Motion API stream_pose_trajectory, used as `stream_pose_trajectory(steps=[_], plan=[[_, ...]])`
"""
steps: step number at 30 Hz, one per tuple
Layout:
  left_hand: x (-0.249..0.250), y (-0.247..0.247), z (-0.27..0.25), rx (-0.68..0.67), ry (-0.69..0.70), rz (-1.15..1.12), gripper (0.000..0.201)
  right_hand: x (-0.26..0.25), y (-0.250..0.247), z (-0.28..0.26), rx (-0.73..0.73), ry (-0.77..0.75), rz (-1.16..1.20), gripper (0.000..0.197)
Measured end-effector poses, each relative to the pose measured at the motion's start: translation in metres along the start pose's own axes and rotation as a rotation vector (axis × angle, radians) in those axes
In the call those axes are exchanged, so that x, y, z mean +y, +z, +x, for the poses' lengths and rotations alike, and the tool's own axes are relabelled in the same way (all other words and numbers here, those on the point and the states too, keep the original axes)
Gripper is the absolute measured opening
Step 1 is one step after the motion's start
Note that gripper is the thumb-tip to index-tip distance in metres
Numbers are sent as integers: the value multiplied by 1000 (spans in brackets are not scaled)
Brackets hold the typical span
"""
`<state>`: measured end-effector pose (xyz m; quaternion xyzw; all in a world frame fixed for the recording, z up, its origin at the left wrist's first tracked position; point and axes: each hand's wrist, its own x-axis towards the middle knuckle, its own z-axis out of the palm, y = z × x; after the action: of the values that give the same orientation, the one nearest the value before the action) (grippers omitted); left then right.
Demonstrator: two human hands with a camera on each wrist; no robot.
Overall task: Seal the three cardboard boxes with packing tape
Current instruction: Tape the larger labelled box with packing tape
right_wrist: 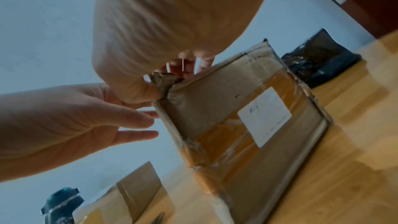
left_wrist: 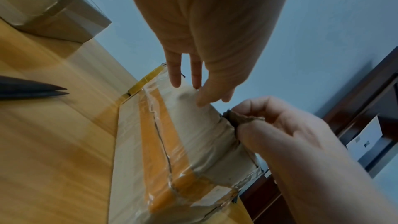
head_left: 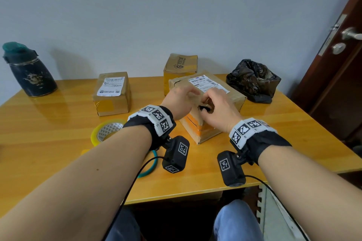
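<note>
A large flat cardboard box (head_left: 219, 96) with a white label and orange tape lies mid-table. Its near top corner has a torn flap (left_wrist: 243, 118). My right hand (head_left: 207, 103) pinches that flap between thumb and fingers, as the right wrist view shows (right_wrist: 163, 81). My left hand (head_left: 188, 94) has straight fingers (left_wrist: 193, 77) touching the box's top edge beside the flap. A smaller labelled box (head_left: 111, 94) stands to the left and another box (head_left: 180, 66) behind. A yellowish tape roll (head_left: 106, 131) lies by my left wrist, held by neither hand.
Scissors lie under my left forearm, showing a teal handle (head_left: 148, 166) and dark blades (left_wrist: 32, 91). A dark flask (head_left: 29, 72) stands at the back left and a black plastic bag (head_left: 252, 80) at the back right. A brown door (head_left: 342, 55) is to the right.
</note>
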<state>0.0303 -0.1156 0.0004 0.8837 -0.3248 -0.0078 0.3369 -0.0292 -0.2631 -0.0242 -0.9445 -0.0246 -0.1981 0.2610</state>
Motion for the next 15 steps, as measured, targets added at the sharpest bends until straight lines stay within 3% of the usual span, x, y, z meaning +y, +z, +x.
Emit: stream_pose_trajectory(steps=[7, 15], plan=[[-1, 1, 0, -51, 16, -75, 26, 7, 3, -4, 42, -147, -143, 25], [-6, 6, -1, -58, -7, -70, 36, 5, 8, -3, 94, -128, -80, 19]])
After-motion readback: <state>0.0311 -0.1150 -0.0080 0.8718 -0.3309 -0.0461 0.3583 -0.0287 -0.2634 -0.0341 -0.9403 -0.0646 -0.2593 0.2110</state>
